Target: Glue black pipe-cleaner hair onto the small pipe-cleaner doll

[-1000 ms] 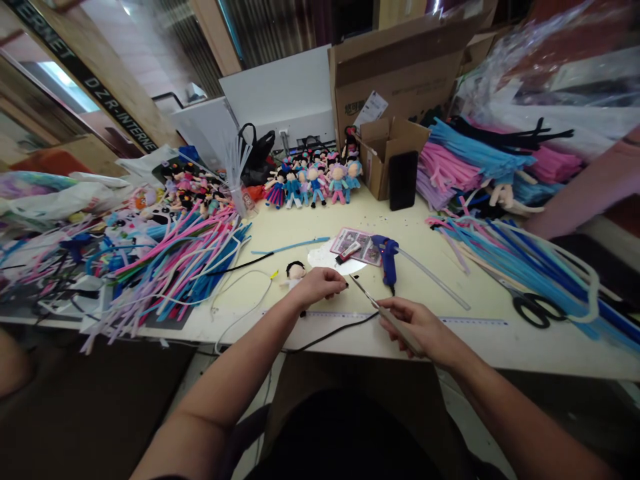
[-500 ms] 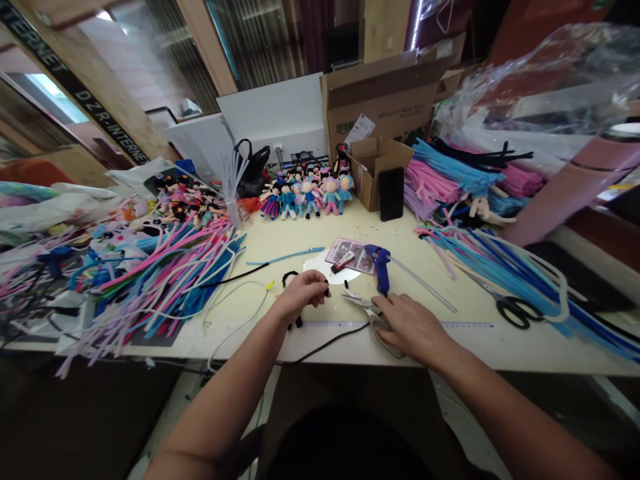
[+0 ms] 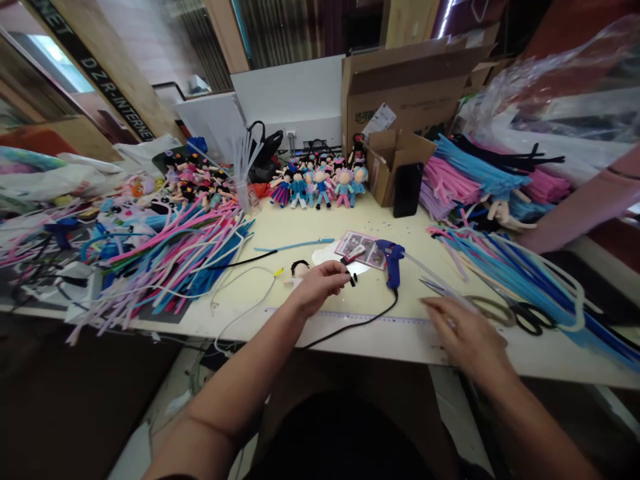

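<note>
The left hand [image 3: 325,283] pinches a small black piece [image 3: 353,282] between thumb and fingertips, the piece jutting out toward four o'clock. A black-haired doll [image 3: 300,270] lies at ten o'clock of that hand, the blue glue gun [image 3: 393,267] near three. Beige-handled scissors [image 3: 493,311] lie at one o'clock of the blurred right hand [image 3: 463,330]; whether its fingers touch them, I cannot tell.

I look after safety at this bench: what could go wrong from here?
The small black pieces by the left hand could get brushed aside and lost. The right hand is close to the tan-handled scissors, whose bare blades might nick it. The glue gun has a cord running toward the left forearm; a snag could drag the gun.
</note>
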`<state>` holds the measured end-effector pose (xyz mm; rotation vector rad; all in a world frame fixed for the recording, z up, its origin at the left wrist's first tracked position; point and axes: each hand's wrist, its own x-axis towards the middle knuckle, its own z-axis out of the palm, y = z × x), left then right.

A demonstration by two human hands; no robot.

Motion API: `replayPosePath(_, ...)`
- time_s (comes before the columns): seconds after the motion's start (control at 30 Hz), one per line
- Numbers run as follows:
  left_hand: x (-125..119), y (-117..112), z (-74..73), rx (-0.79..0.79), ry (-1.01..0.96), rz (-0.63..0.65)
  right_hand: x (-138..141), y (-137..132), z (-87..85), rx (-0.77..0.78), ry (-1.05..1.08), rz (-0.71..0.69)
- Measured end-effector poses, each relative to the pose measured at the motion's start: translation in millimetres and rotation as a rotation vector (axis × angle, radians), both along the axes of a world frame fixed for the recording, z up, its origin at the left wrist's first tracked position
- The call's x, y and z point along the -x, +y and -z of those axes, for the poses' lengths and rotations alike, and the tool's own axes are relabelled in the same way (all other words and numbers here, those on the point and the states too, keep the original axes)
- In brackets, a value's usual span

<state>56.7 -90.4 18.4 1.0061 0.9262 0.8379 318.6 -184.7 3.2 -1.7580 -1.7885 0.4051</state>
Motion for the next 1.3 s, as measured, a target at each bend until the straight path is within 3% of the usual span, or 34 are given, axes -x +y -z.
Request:
replayPosePath(0.1, -7, -14, 3.2, -0.050, -0.015, 0.022, 56, 11, -11.7, 0.222, 0.502, -0.194)
replayPosePath(0.2, -5, -26, 3.9, -0.133, -0.012, 0.038, 91, 26, -14.3, 0.322, 0.756, -0.282)
replayPosePath(0.3, 18, -24, -0.1, -0.275, 0.145, 0.004, 103, 46, -14.8, 0.369, 0.797, -0.315)
replayPosePath(0.43, 72, 0, -4.4, -0.538, 0.700, -0.290, 109, 80, -23.9, 0.301, 0.681, -0.341)
replayPosePath(0.47, 83, 7, -3.5, -0.566, 0.836, -0.311, 112, 89, -27.0, 0.276, 0.660, -0.348)
replayPosePath(0.57, 101, 23, 5.0, -0.557, 1.083, -0.227, 123, 113, -32.8, 0.221, 0.654, -0.362)
replayPosePath(0.67, 98, 30, 16.6, -0.513, 1.177, -0.157, 132, 130, -29.7, 0.159, 0.689, -0.377)
replayPosePath(0.8, 83, 37, 19.2, -0.432, 1.074, -0.131, 133, 140, -16.2, 0.090, 0.657, -0.359)
replayPosePath(1.0, 57, 60, -4.8, -0.304, 0.424, 0.084, 118, 146, -5.7, -0.012, 0.681, -0.264)
replayPosePath(1.1, 42, 72, -10.4, -0.287, 0.243, 0.117, 110, 149, -8.2, -0.056, 0.697, -0.199)
replayPosePath(1.3, 31, 87, 7.0, -0.290, 0.100, 0.135, 103, 147, -11.9, -0.102, 0.709, -0.101)
